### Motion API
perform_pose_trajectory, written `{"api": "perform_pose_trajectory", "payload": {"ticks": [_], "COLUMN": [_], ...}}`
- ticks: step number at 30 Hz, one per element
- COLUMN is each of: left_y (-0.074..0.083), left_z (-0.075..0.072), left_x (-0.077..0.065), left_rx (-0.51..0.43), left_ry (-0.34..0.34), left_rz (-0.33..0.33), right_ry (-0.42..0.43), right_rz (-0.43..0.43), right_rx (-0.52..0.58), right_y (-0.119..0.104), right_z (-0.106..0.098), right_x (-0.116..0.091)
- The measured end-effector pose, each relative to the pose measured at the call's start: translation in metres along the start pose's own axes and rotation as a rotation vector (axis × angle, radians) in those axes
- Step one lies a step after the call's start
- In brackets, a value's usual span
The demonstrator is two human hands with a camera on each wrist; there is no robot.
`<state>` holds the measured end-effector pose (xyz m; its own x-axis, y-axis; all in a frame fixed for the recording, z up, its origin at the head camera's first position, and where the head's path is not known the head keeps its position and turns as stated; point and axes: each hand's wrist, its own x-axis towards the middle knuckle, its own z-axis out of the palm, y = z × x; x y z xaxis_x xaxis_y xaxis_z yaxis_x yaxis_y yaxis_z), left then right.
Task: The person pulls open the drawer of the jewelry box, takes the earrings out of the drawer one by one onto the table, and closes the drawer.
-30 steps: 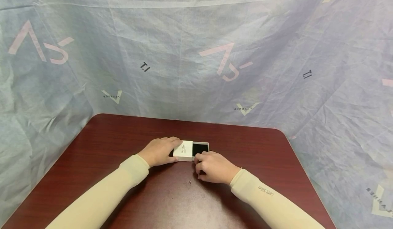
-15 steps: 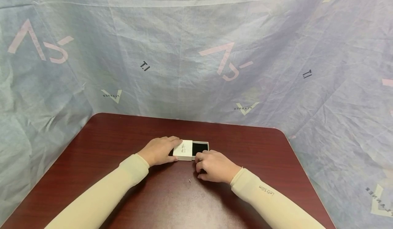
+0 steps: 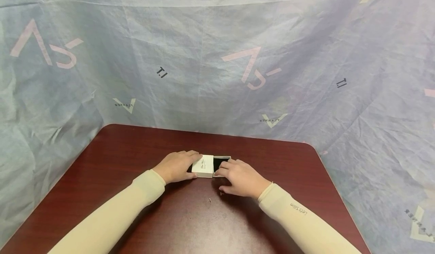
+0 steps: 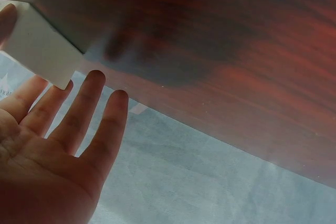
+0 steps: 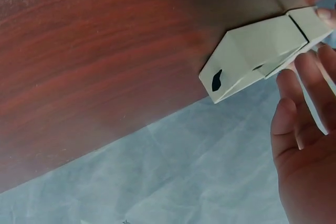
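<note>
A small white slide-out box has its sleeve [image 3: 202,166] on the left and its tray [image 3: 217,175], lined in black, pulled out to the right. My left hand [image 3: 177,167] holds the sleeve, thumb along the near side and fingers at the far side. Over the tray is my right hand [image 3: 242,177], its fingertips at the lining and the thumb apart, low near the table. In the right wrist view the tray's end wall [image 5: 211,83] shows a dark cut-out. Two tiny metallic pieces lie nearer me: one piece [image 3: 209,200], and another piece [image 3: 222,193] just below the right thumb.
The box stands on a dark red wood-grain table [image 3: 153,140] with rounded far corners. A grey-blue printed cloth [image 3: 200,57] hangs behind the table and along both sides.
My right hand has shifted slightly away from me over the tray, its fingers less curled. A second tiny metallic piece now shows below its thumb. The left hand keeps its hold.
</note>
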<state>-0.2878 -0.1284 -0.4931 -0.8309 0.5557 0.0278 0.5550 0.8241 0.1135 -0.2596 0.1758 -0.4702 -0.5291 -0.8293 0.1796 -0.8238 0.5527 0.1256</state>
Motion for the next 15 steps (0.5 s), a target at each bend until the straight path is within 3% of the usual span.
{"api": "perform_pose_trajectory", "payload": {"ticks": [5,15], "left_y": [0.0,0.003], "left_z": [0.0,-0.004], "left_x": [0.001,-0.002], "left_rx": [-0.002,0.003], "left_ry": [-0.011,-0.017], "left_rz": [-0.005,0.002], "right_ry": [0.017,0.007], "right_rz": [0.047,0.23], "right_rx": [0.027,0.112], "right_y": [0.007,0.039], "right_z": [-0.002,0.001], "right_x": [0.0,-0.009]}}
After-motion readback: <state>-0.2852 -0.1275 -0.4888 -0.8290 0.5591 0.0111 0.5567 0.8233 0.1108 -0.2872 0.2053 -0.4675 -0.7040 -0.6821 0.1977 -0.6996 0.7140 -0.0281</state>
